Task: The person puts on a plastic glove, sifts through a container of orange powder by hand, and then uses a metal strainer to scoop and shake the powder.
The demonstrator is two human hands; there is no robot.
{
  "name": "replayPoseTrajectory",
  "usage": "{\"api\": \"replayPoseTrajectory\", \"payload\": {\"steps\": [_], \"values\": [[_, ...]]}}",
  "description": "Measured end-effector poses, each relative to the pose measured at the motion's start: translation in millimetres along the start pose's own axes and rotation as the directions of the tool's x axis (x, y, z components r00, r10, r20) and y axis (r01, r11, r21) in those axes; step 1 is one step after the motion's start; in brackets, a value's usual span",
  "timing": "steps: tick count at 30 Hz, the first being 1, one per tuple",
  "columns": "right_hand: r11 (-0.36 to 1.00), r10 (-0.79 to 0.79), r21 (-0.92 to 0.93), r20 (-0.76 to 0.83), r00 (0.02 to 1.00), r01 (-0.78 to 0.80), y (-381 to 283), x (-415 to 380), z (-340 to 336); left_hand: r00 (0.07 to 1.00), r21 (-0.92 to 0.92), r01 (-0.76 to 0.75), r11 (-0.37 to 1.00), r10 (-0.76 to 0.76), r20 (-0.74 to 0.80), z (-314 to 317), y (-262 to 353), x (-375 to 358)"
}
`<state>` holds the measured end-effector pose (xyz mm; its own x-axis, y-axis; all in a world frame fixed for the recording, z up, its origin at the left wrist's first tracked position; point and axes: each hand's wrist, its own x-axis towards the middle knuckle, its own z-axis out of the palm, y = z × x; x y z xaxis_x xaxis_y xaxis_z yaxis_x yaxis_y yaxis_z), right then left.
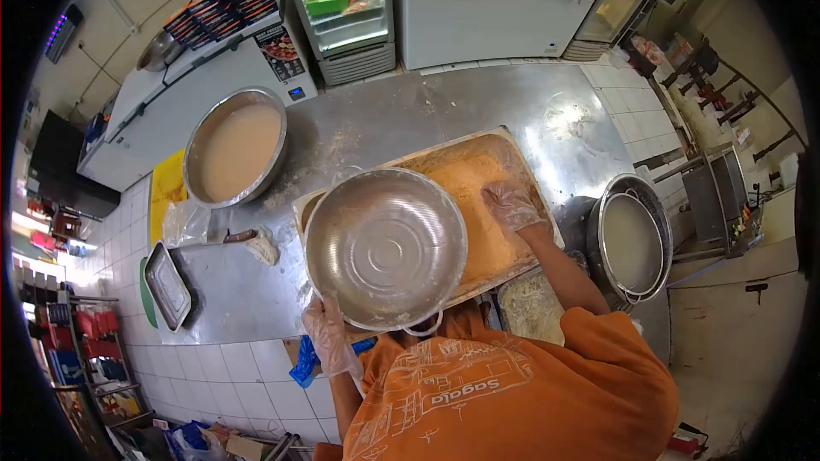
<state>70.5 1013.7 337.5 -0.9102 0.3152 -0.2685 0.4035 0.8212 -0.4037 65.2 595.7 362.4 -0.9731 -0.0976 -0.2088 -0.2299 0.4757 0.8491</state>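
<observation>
A large empty steel bowl [386, 246] is held over the near left part of a metal tray [508, 141] filled with orange breading flour [478, 205]. My left hand [329, 335], in a clear plastic glove, grips the bowl's near rim. My right hand [511, 205], also gloved, rests palm down in the orange flour at the tray's right side, fingers spread. The bowl hides the tray's left part.
A big steel bowl of pale batter [237, 148] sits at the far left of the steel counter [410, 111]. A pot of whitish liquid [632, 241] stands to the right. A small empty tray [167, 284] lies near left. Freezers and a glass fridge [346, 0] line the back.
</observation>
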Motion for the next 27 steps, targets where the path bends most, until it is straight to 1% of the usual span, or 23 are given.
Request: {"api": "replayPoseTrajectory", "payload": {"steps": [2,3,5,6,8,9,11,14,16,18,19,21,22,23,24,25,26,27], "values": [[0.998,0.060,0.021,-0.123,0.991,-0.058,16.7,12.5,18.1,0.999,0.030,0.007,1.000,-0.006,-0.039,2.9,15.0,-2.5],[0.996,0.073,-0.038,-0.114,0.991,-0.078,15.9,13.5,18.6,0.998,0.046,0.009,0.999,-0.006,-0.057,5.7,21.8,-2.7],[0.981,0.103,-0.156,-0.091,0.991,-0.116,10.4,15.8,25.3,0.965,0.063,-0.127,0.990,0.138,-0.221,17.0,13.4,-1.7],[0.969,0.147,-0.199,-0.026,0.989,-0.150,2.0,14.9,26.2,0.932,0.081,-0.187,0.979,0.202,-0.300,21.7,6.9,-1.7],[0.935,0.236,-0.294,0.098,0.967,-0.198,-21.0,15.1,24.3,0.938,-0.033,-0.152,0.988,0.133,-0.321,29.7,-1.4,2.1],[0.910,0.268,-0.354,0.110,0.957,-0.215,-29.0,16.1,26.7,0.939,-0.091,-0.131,0.987,0.094,-0.331,31.5,-2.8,1.9],[0.851,0.331,-0.469,0.129,0.935,-0.236,-42.8,16.9,33.5,0.948,-0.069,-0.140,0.988,0.113,-0.297,30.4,-2.4,3.3],[0.848,0.433,-0.401,0.146,0.890,-0.347,-39.3,30.5,42.8,0.953,-0.065,-0.142,0.988,0.119,-0.279,25.3,-3.4,6.9],[0.915,0.341,-0.250,0.062,0.938,-0.316,6.8,52.2,82.2,0.962,-0.080,-0.108,0.991,0.083,-0.262,21.9,-2.0,3.5],[0.938,0.325,-0.146,0.055,0.944,-0.314,14.2,53.8,74.8,0.972,-0.109,-0.057,0.992,0.031,-0.233,20.1,11.6,2.8],[0.935,0.347,-0.119,0.100,0.932,-0.335,15.4,53.6,63.7,0.972,-0.138,-0.063,0.988,0.029,-0.234,19.9,11.4,4.0],[0.876,0.473,-0.018,0.227,0.851,-0.482,11.9,54.3,38.8,0.968,-0.202,-0.072,0.977,0.019,-0.249,20.0,9.7,7.1],[0.797,0.559,0.047,0.319,0.766,-0.602,15.0,57.6,28.8,0.964,-0.155,-0.084,0.984,0.041,-0.262,18.0,6.2,9.7],[0.897,0.339,0.193,0.274,0.900,-0.397,39.8,59.9,31.8,0.959,-0.107,-0.095,0.990,0.062,-0.276,15.3,0.9,13.2],[0.851,0.300,0.360,0.266,0.916,-0.383,44.8,53.4,28.1,0.954,-0.056,-0.105,0.993,0.085,-0.287,13.9,-4.0,15.9],[0.734,0.276,0.559,0.275,0.921,-0.386,33.3,42.8,18.0,0.957,-0.104,-0.102,0.989,0.068,-0.283,13.7,-8.4,18.3],[0.595,0.255,0.714,0.268,0.929,-0.369,18.5,30.8,7.4,0.961,-0.149,-0.100,0.984,0.057,-0.270,13.9,-12.8,20.3],[0.568,0.221,0.752,0.252,0.942,-0.334,-0.7,20.6,-6.0,0.967,-0.191,-0.098,0.977,0.049,-0.249,14.4,-15.4,22.3]]}}
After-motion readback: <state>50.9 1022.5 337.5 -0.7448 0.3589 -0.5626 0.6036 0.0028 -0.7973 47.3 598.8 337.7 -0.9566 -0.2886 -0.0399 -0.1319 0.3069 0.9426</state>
